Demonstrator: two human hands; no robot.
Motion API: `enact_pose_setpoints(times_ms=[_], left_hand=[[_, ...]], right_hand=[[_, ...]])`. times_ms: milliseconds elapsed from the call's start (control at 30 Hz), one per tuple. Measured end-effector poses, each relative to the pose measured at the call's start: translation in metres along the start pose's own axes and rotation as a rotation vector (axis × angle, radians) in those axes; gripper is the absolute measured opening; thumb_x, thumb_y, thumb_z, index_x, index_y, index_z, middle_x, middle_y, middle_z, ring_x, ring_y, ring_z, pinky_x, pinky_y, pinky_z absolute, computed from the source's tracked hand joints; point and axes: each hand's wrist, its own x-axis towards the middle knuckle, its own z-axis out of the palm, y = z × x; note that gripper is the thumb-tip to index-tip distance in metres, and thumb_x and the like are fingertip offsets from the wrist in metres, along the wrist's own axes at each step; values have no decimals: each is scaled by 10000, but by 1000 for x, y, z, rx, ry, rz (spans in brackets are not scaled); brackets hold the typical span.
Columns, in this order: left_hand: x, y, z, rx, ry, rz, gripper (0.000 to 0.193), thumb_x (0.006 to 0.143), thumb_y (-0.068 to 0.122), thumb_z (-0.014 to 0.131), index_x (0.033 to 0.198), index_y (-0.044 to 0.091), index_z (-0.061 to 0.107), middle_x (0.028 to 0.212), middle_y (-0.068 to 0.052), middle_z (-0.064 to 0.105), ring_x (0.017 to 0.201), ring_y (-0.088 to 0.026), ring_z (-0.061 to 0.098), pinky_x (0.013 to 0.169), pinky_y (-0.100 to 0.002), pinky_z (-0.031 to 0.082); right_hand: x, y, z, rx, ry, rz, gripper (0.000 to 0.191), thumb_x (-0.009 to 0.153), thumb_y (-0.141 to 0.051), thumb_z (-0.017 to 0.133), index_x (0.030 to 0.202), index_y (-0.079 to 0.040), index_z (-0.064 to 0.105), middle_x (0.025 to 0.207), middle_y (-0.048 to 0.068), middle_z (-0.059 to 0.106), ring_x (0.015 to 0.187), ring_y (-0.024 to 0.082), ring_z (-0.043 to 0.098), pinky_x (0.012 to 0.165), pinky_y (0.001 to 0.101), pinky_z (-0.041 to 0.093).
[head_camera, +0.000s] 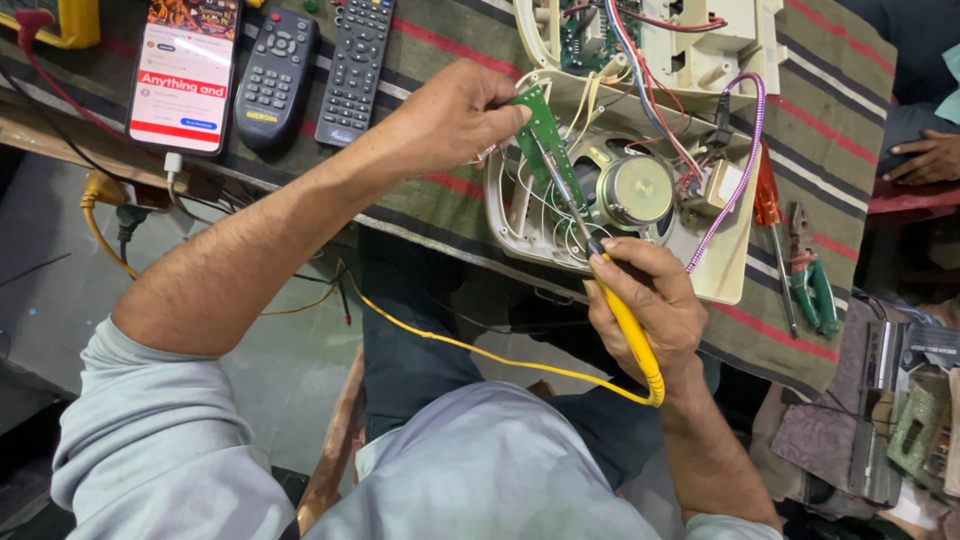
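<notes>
Both hands crowd circuit board over table edge.

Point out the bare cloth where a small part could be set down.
Bare striped cloth lies between the long remote and the opened speaker casing. Crowded: screwdriver and pliers beside the casing; phone and remotes at the far left.

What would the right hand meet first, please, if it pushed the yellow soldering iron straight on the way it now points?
Most likely the green circuit board that the left hand pinches; the iron's tip in the right hand seems already at it, though depth is unclear.
</notes>
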Motion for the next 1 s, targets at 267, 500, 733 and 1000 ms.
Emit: enact_pose_setpoints(times_ms=[267,500,733,1000], left_hand=[[-2,1,0,-11,4,5,245,1025,197,607,927,16,741,623,51,569,532,-27,506,460,-253,401],[-3,5,0,17,12,-12,245,1028,200,604,938,26,751,600,44,548,510,-33,489,441,-255,380],[-3,6,0,-28,5,-18,252,1031,200,601,944,14,748,626,48,566,536,-30,515,465,-249,409],[-2,2,1,-51,9,-6,234,1019,197,610,980,21,760,643,50,584,550,-28,524,474,-248,421]], right_hand=[[0,-1,-1,-4,4,-4,312,893,68,785,1185,-19,720,1212,146,644,1115,257,679,924,317,586],[0,0,-1,16,14,6,311,897,75,773,1190,-20,721,1215,150,641,1106,244,677,913,302,582],[1,-1,-2,-28,5,-19,313,886,75,778,1181,-17,724,1207,140,649,1104,247,678,920,316,576],[0,-1,-3,-27,4,-13,309,889,78,781,1179,-15,727,1201,139,647,1109,255,675,919,314,575]])
